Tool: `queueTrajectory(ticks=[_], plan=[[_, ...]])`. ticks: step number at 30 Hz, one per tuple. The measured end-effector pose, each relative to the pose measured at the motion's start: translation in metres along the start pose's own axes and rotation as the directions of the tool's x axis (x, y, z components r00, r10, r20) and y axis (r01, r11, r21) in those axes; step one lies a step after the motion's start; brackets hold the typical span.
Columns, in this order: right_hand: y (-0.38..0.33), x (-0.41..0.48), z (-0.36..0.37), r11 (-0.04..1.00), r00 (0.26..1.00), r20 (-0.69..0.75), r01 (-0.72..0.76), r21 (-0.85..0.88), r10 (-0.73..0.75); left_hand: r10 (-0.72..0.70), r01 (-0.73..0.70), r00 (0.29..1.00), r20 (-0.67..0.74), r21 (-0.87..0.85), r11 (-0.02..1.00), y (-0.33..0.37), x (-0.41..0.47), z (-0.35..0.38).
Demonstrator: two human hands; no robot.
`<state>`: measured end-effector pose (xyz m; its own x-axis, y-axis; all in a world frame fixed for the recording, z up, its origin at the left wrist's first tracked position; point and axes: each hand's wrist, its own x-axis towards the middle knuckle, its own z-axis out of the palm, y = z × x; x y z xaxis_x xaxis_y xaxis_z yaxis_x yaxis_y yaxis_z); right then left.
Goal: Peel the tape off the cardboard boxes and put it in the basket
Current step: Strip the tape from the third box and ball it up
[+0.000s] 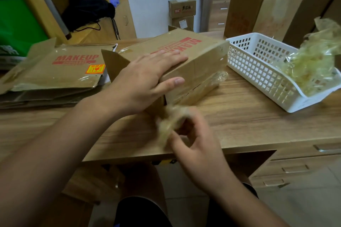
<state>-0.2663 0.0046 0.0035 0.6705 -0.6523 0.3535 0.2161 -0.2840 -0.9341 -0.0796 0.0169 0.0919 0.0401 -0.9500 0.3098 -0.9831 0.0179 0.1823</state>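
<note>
A brown cardboard box (199, 61) with red MAKEUP print lies tilted on the wooden desk. My left hand (147, 77) rests flat on its top, fingers straight, thumb against the near side. My right hand (191, 134) pinches a crumpled strip of clear tape (171, 121) at the box's near corner; the strip is blurred. More clear tape (208, 83) still clings to the box's near side. A white plastic basket (258, 68) stands at the right, with a pile of peeled tape (311, 64) in it.
Flattened MAKEUP boxes (60, 68) are stacked at the left of the desk. Tall cardboard boxes (258, 3) stand behind the basket. Desk drawers (295, 167) sit below at the right. A green bag (16, 22) is at the far left.
</note>
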Motion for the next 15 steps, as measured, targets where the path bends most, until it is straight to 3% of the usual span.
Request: queueTrajectory(ticks=[4, 9, 11, 15], plan=[[-0.003, 0.005, -0.011, 0.977, 0.996, -0.078, -0.064, -0.202, 0.049, -0.026, 0.034, 0.997, 0.077, -0.104, 0.994, -0.004, -0.001, -0.009], [-0.002, 0.016, -0.028, 0.839, 0.995, -0.086, -0.084, -0.537, 0.045, 0.031, 0.021, 0.959, 0.281, -0.179, 0.984, -0.026, -0.008, -0.034], [-0.002, 0.018, -0.032, 0.795, 0.997, -0.063, -0.064, -0.603, 0.033, 0.007, 0.032, 0.966, 0.257, -0.149, 0.988, -0.028, -0.009, -0.036], [-0.003, 0.02, -0.035, 0.736, 0.999, -0.048, -0.04, -0.676, 0.01, -0.031, 0.023, 0.993, 0.115, 0.067, 0.997, -0.02, -0.009, -0.023]])
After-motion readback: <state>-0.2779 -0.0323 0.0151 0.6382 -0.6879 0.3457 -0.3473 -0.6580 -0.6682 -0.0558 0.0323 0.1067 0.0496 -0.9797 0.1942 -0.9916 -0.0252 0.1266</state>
